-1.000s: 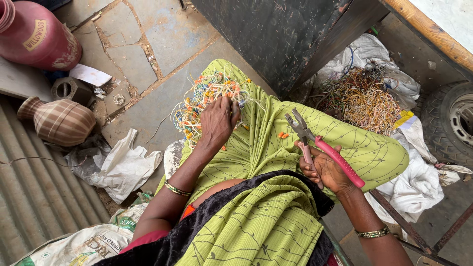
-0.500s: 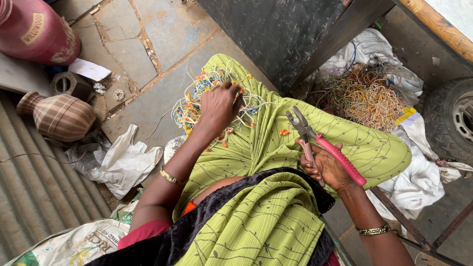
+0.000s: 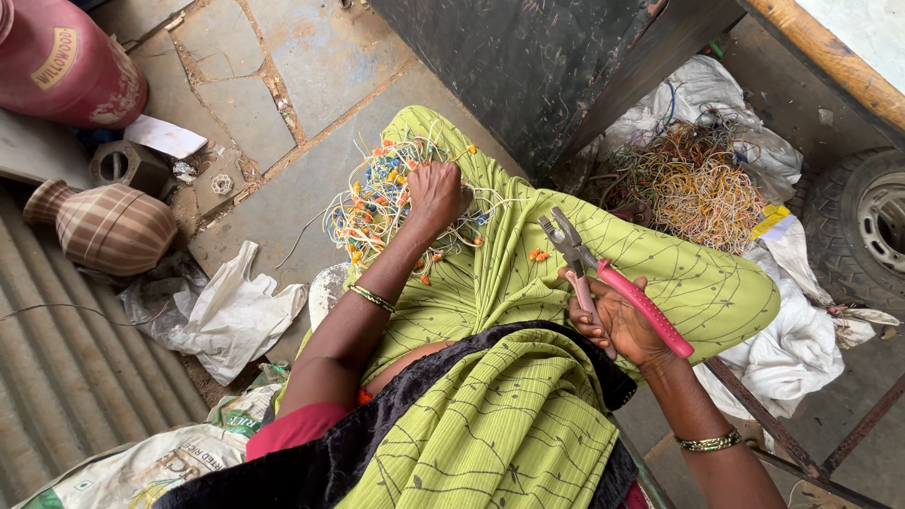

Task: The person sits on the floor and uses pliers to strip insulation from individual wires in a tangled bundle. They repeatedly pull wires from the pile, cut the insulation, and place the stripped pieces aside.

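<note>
wires (image 3: pixel 377 203) — left hand (image 3: pixel 436 193) gripping; right hand (image 3: pixel 617 320) — pliers (image 3: pixel 603 278)

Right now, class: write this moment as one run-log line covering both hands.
left hand: closed on wire bundle, on green cloth over lap | right hand: gripping pink-handled pliers, jaws open, clear of bundle

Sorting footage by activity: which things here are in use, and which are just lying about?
In use:
left hand on the wire bundle
right hand holding pink-handled pliers

Lying about:
striped vase
wire heap
tyre
white plastic bag
</note>
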